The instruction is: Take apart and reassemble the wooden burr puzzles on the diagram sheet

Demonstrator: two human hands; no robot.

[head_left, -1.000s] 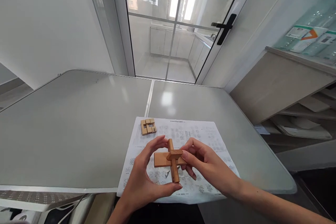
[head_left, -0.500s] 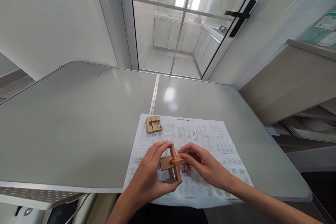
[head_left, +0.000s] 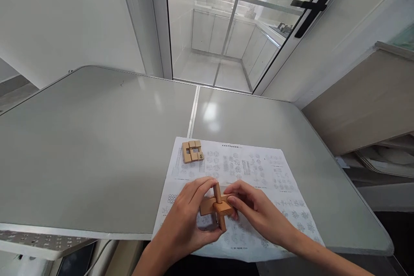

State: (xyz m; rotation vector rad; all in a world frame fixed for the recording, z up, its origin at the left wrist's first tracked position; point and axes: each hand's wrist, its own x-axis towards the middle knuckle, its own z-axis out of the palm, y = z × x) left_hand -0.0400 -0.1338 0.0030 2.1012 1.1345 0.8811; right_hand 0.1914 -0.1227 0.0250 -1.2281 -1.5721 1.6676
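Wooden cross, lower ctr: your L hand pinches its bar end to end, R hand pinches right side; uneven pull cld jam it.

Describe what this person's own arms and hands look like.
The left hand and right hand are ungloved, with no ring, watch or bracelet visible. No sleeve shows on the left forearm or right forearm. No cables are attached.

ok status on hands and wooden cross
Left hand holding wooden cross by rod ends. Right hand pinching its right side. Pale blocks on paper, out of the way.
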